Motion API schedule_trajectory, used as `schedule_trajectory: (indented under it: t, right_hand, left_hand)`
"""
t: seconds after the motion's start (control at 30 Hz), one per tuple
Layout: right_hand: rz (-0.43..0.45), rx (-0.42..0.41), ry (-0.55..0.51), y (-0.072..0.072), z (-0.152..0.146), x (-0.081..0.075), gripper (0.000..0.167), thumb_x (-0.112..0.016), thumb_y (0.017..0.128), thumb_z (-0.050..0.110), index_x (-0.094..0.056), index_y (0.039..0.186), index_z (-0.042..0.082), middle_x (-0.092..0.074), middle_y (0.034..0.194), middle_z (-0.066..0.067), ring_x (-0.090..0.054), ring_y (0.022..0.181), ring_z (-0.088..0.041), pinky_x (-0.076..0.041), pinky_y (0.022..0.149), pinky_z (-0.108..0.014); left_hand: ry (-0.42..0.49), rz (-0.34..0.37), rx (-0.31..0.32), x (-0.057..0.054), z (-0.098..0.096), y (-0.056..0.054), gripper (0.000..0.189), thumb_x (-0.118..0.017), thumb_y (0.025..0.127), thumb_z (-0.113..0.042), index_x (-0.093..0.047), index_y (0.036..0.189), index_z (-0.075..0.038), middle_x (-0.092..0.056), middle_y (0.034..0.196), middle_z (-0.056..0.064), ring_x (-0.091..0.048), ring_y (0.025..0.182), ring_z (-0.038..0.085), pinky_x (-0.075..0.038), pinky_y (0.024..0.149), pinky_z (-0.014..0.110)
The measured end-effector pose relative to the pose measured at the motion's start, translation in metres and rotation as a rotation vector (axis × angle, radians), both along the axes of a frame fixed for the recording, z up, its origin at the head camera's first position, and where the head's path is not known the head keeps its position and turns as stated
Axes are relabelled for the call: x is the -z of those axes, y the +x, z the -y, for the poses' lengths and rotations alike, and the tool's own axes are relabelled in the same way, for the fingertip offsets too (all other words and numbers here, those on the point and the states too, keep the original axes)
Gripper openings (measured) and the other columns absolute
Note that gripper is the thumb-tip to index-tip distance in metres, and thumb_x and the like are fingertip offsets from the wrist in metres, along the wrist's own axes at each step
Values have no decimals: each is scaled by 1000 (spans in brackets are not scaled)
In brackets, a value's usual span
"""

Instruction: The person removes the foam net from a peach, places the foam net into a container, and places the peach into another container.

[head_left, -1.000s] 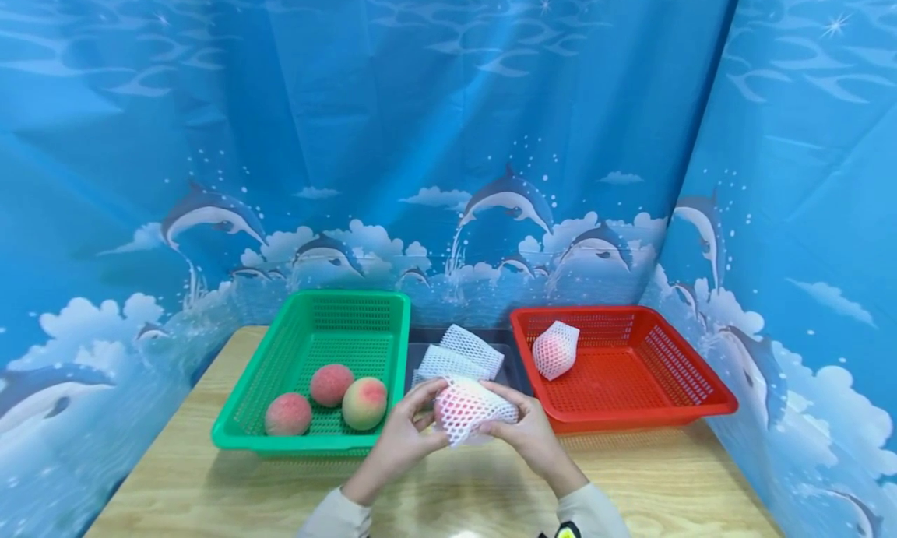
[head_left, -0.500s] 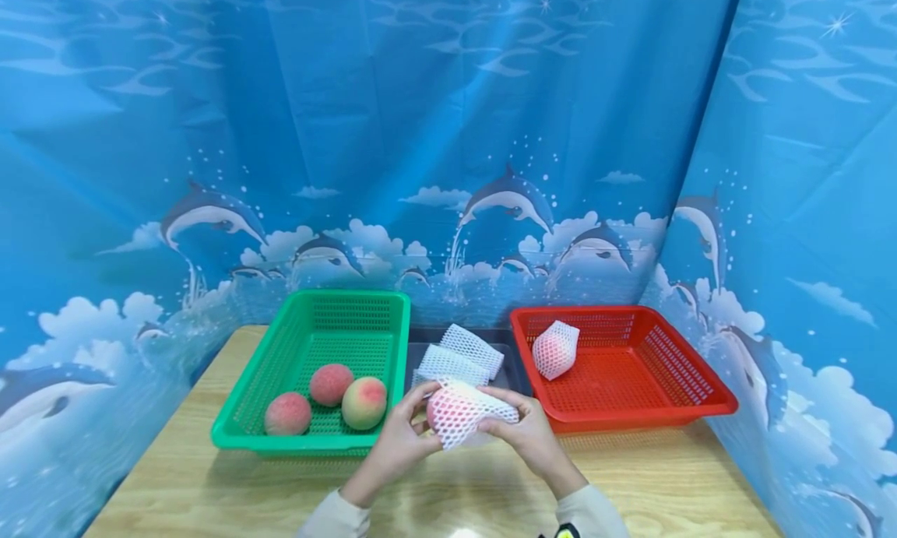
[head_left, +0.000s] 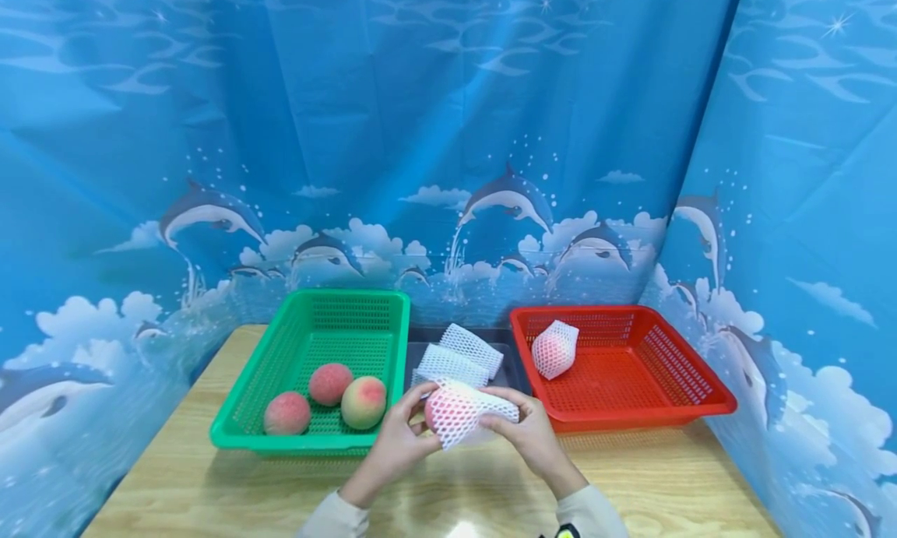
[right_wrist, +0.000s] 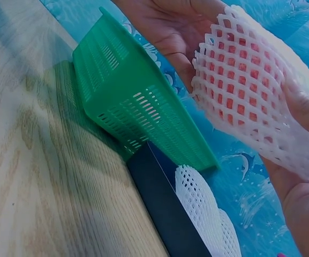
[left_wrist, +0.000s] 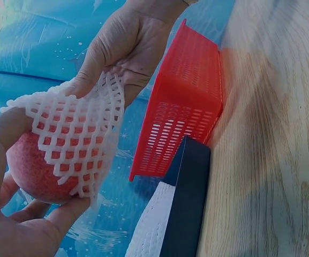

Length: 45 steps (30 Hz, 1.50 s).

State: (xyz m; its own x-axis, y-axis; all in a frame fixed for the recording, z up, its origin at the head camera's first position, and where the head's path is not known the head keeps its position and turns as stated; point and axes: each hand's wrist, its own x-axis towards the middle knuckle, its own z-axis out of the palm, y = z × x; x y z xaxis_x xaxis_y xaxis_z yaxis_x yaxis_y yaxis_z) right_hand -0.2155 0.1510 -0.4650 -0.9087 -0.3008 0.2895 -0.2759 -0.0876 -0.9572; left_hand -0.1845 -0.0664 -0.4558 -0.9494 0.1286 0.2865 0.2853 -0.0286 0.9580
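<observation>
Above the table's middle, a pink peach [left_wrist: 34,168] sits partly inside a white foam net sleeve [head_left: 464,415]. My left hand [head_left: 402,438] grips the peach and the net's edge, with fingers and thumb on opposite sides in the left wrist view. The narrow end of the net is pinched by my right hand [head_left: 529,437], thumb in front. A bare part of the peach shows on the left hand's side. Behind the hands, several flat foam net sleeves [head_left: 471,349] lie in a dark grey tray [head_left: 520,374].
To the left stands a green basket [head_left: 241,402] with three bare peaches [head_left: 364,403] in it. A red basket [head_left: 631,423] on the right contains one net-covered peach [head_left: 555,350]. All rest on a wooden table [head_left: 652,476], backed by a blue dolphin-print curtain [head_left: 392,133].
The peach and net have shifted slightly left between the hands, and the net's right end looks more drawn out. The left hand moved a little left; baskets and tray stayed put.
</observation>
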Motion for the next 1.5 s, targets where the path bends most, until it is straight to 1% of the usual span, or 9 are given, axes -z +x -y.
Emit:
schedule_trajectory:
  t: [0.17, 0.37, 0.7, 0.9, 1.0, 1.1, 1.3, 1.43, 1.5]
  right_hand:
    - [-25, -3, -5, -1, 0, 1, 41, -71, 82, -2, -57, 119, -13, -70, 102, 4, -64, 90, -9, -57, 77, -23]
    - [-2, 21, -5, -1, 1, 0, 33, -65, 84, -8, -58, 115, -15, -71, 97, 5, -64, 86, -6, -57, 74, -22]
    - [32, 100, 23, -2, 4, -8, 34, -72, 80, -2, -61, 109, -17, -70, 87, 8, -63, 78, -5, -55, 69, -19]
    - [46, 132, 27, -6, 5, -11, 33, -73, 80, -1, -62, 107, -16, -70, 84, 8, -62, 74, -5, -55, 66, -19]
    - [64, 161, 23, -8, 6, -13, 31, -73, 79, -1, -64, 106, -13, -70, 83, 7, -63, 73, -6, -55, 65, -19]
    - [87, 195, 14, -11, 6, -14, 29, -73, 79, -2, -66, 105, -11, -70, 83, 5, -63, 73, -7, -55, 64, -19]
    - [135, 255, -19, -14, 6, -15, 28, -73, 80, -2, -65, 106, -9, -69, 83, 2, -62, 73, -9, -54, 65, -19]
    - [157, 302, -80, -18, 7, -15, 25, -72, 79, -4, -66, 104, -6, -69, 82, 3, -63, 73, -8, -55, 66, -18]
    - [156, 329, -94, -20, 7, -16, 26, -71, 80, -5, -65, 104, -7, -68, 82, 4, -62, 74, -7, -55, 66, -18]
  left_hand:
    - [8, 13, 12, -1, 1, 1, 68, -70, 65, 17, -51, 129, 4, -47, 132, 23, -55, 110, 31, -56, 86, 28]
    - [13, 23, 22, -2, 3, 2, 67, -70, 67, 16, -50, 130, 4, -47, 132, 24, -54, 112, 33, -56, 87, 29]
    - [11, 50, 43, -4, 10, 2, 68, -74, 71, 10, -48, 133, 2, -48, 131, 24, -55, 112, 30, -56, 88, 29]
    - [29, 45, 57, -6, 15, 1, 67, -71, 71, 12, -47, 133, 3, -48, 129, 29, -57, 110, 30, -57, 87, 32]
    - [6, 25, 45, -8, 17, -1, 67, -73, 70, 12, -49, 133, 1, -49, 129, 27, -56, 109, 28, -57, 86, 32]
    - [-20, 15, 29, -9, 20, -3, 67, -78, 71, 6, -51, 132, -3, -50, 129, 22, -55, 109, 27, -57, 87, 31]
    - [-26, 32, 7, -11, 31, -3, 70, -83, 72, -7, -51, 134, -13, -49, 134, 14, -55, 113, 28, -57, 84, 29]
    - [-38, 38, -50, -12, 40, -3, 68, -84, 71, -7, -54, 132, -18, -49, 134, 11, -55, 114, 28, -57, 84, 28]
    - [-40, 34, -81, -12, 45, -3, 68, -84, 71, -5, -56, 131, -17, -47, 135, 11, -55, 114, 29, -56, 87, 28]
